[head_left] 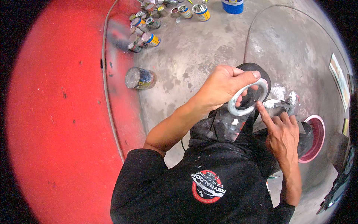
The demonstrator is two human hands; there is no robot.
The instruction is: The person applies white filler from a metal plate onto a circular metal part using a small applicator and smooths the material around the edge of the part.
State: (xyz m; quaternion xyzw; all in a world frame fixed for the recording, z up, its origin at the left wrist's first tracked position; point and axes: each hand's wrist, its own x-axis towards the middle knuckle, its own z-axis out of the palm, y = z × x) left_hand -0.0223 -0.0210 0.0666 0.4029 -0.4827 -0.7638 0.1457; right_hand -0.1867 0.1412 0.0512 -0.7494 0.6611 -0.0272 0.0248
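My left hand (233,80) grips a grey-white ring (238,111) at its upper left, thumb across the top. Behind the ring is a dark rounded piece (253,68); whether it is attached, I cannot tell. My right hand (281,130) has its index finger stretched to touch the ring's lower-right rim, the other fingers loosely bent and apart. A dark, scuffed flat piece (229,130) with white smears lies on my lap below the ring. To the right, a pink-rimmed round object (320,140) stands beside my right hand, partly hidden.
Several paint cans (151,39) cluster at the upper left; another can (140,78) stands nearer me. A blue bucket (233,7) is at the top. A red panel (63,123) fills the left side, a cable running along it. A pale strip (339,80) lies far right on the grey floor (186,48).
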